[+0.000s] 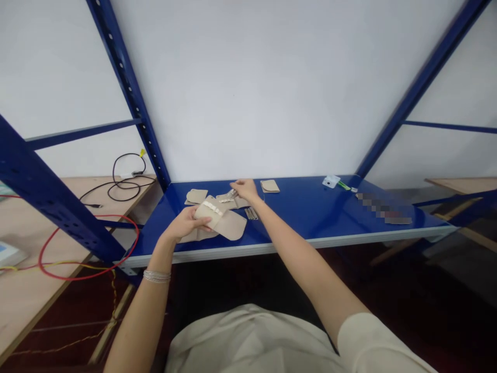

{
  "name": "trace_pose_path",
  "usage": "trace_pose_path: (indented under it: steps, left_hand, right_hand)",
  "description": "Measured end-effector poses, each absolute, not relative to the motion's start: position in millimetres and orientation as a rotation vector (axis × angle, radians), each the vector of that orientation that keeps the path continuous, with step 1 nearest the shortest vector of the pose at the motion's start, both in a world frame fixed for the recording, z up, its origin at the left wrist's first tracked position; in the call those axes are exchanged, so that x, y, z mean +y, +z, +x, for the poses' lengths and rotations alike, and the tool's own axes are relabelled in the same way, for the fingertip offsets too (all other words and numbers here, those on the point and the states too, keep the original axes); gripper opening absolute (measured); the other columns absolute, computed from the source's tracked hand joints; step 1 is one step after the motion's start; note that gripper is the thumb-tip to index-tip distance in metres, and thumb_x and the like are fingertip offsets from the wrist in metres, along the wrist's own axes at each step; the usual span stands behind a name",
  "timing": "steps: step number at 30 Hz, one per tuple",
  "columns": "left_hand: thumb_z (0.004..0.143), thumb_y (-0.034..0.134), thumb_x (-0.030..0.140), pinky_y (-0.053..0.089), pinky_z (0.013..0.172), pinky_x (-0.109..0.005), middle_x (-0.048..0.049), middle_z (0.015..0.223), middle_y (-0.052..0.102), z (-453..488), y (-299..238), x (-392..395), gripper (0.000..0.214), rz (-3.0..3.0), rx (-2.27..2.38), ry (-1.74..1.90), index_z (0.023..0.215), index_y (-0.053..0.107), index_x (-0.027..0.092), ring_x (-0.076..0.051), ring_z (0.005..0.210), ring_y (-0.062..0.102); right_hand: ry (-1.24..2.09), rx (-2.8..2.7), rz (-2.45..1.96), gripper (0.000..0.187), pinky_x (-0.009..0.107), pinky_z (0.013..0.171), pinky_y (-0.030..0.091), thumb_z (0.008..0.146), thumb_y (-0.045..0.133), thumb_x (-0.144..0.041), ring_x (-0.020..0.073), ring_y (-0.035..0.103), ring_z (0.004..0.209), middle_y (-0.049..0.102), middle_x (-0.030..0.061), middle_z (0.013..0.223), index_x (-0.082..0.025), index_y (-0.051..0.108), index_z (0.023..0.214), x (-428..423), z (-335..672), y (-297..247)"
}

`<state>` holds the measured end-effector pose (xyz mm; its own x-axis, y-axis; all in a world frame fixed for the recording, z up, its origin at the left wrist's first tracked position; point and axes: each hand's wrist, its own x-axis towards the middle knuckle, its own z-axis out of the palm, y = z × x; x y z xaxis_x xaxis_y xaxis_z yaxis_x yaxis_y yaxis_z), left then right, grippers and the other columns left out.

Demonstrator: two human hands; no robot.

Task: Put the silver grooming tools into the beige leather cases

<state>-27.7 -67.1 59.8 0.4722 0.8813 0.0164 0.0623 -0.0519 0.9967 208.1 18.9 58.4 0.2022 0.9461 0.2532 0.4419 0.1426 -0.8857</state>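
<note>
Gripping a beige fabric pouch (217, 220) in the left hand (186, 224), fingers curled around its edge, right over the blue steel shelf (310, 207) at lower centre! The right hand (245, 189) pinches a small metal strip (232, 194) tightly, just above loose beige pieces (229, 202), with metal bars (251, 213) lying close by. Off to the left, a red cable (104, 215) loops across a wooden tabletop (23, 305).
</note>
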Motion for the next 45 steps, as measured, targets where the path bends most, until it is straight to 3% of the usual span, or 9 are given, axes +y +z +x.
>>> trace_pose_path:
  steps: [5,11,21,27,37,41,45]
  left_hand:
    - [0.066,0.08,0.04,0.059,0.07,-0.036,-0.0104,0.09,0.074,-38.2,62.0,-62.7,0.051,1.511,1.062,0.918,0.106,0.065,0.012,-0.025,0.073,0.071]
    - [0.066,0.08,0.034,0.06,0.071,-0.033,-0.0064,0.087,0.074,-50.5,69.3,-63.2,0.049,1.471,1.091,1.028,0.107,0.064,0.013,-0.021,0.07,0.071]
    - [0.062,0.083,0.029,0.059,0.065,-0.029,-0.0066,0.087,0.071,-58.9,81.7,-68.3,0.048,1.329,0.974,1.355,0.102,0.065,0.009,-0.016,0.069,0.066]
    - [0.061,0.083,0.023,0.057,0.062,-0.023,-0.0042,0.089,0.068,-53.4,84.6,-67.3,0.048,1.193,0.809,1.557,0.104,0.063,0.01,-0.012,0.07,0.064]
    - [0.056,0.086,0.028,0.059,0.072,-0.034,-0.0075,0.09,0.071,-49.8,74.8,-64.5,0.056,1.338,1.103,1.28,0.103,0.062,0.01,-0.021,0.079,0.068]
    - [0.054,0.086,0.032,0.056,0.064,-0.031,-0.0051,0.08,0.071,-57.7,83.1,-76.7,0.051,1.502,1.325,1.007,0.093,0.06,0.013,-0.023,0.074,0.069]
    - [0.052,0.084,0.04,0.051,0.058,-0.028,-0.0042,0.064,0.07,-78.1,92.2,-86.0,0.043,1.724,1.59,0.58,0.081,0.063,0.016,-0.024,0.065,0.069]
  right_hand:
    - [0.232,-1.623,-1.734,0.015,0.024,0.07,0.044,0.072,0.062,-0.028,0.0158,0.062,0.071,0.07,0.0045,0.072,-0.015,0.07,0.071,4.9,283.0,53.3]
    - [0.172,-1.644,-1.98,0.017,0.024,0.072,0.044,0.076,0.063,-0.03,0.0182,0.065,0.078,0.071,0.0057,0.076,-0.016,0.071,0.071,-5.4,328.7,27.7]
    - [-0.172,-1.888,-1.693,0.029,0.027,0.068,0.043,0.088,0.05,-0.038,0.0193,0.063,0.072,0.071,0.0079,0.076,-0.018,0.067,0.076,-15.9,306.6,14.6]
    - [-0.047,-1.711,-1.502,0.031,0.029,0.073,0.046,0.087,0.05,-0.039,0.0196,0.064,0.074,0.072,0.0072,0.077,-0.017,0.069,0.077,-15.1,303.8,17.4]
    - [0.303,-1.737,-1.318,0.03,0.033,0.076,0.052,0.086,0.054,-0.041,0.0208,0.068,0.078,0.074,0.0076,0.086,-0.017,0.073,0.088,-47.6,224.7,36.0]
    - [0.473,-1.993,-1.146,0.044,0.035,0.088,0.052,0.086,0.058,-0.047,0.0237,0.065,0.107,0.067,0.0099,0.122,-0.02,0.066,0.12,-71.2,188.1,34.3]
    - [0.421,-2.283,-1.035,0.054,0.046,0.108,0.039,0.086,0.059,-0.051,0.0292,0.052,0.127,0.057,0.0115,0.136,-0.02,0.06,0.131,-84.8,168.6,22.6]
